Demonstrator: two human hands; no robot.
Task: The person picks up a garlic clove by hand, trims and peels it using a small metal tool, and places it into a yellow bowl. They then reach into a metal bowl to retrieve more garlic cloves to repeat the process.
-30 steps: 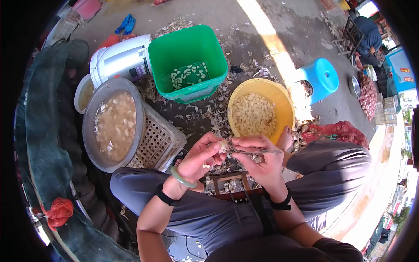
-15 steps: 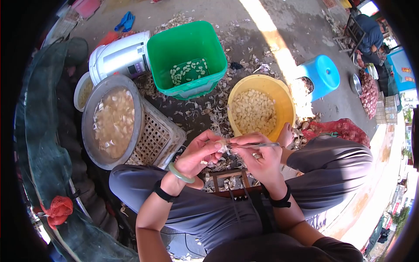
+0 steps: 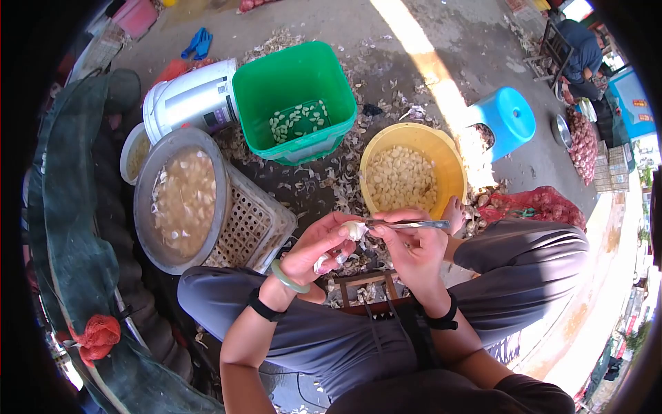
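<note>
Site: open concrete ground (image 3: 414, 69), heavily littered with garlic skins and crossed by a strip of sun.

Nearest to you, above your lap, both hands are engaged. Your left hand (image 3: 314, 250) pinches a garlic clove (image 3: 355, 230) between thumb and fingertips, with loose skin caught lower in the palm. Your right hand (image 3: 414, 252) is clenched on a thin metal tool (image 3: 407, 224). The tool's long axis runs level from left to right, and its tip touches the clove. The clove therefore lies just to the left of the right-hand grip, between the two hands. It is carried by the left hand alone. A small wooden frame (image 3: 358, 284) stands on the ground below the hands, between your knees.

Next outward, a metal basin (image 3: 143, 207) of soaking cloves rests tilted on a woven basket (image 3: 252, 224) on your left. A yellow basin (image 3: 452, 155) of peeled cloves stands just beyond the hands. A red mesh sack (image 3: 545, 207) lies against your right knee.

Further out stand a green bin (image 3: 276, 76) holding a few cloves, a white bucket (image 3: 196, 100) on its side and a blue stool (image 3: 507, 121). At the far right edge another person (image 3: 579, 55) sits working.
</note>
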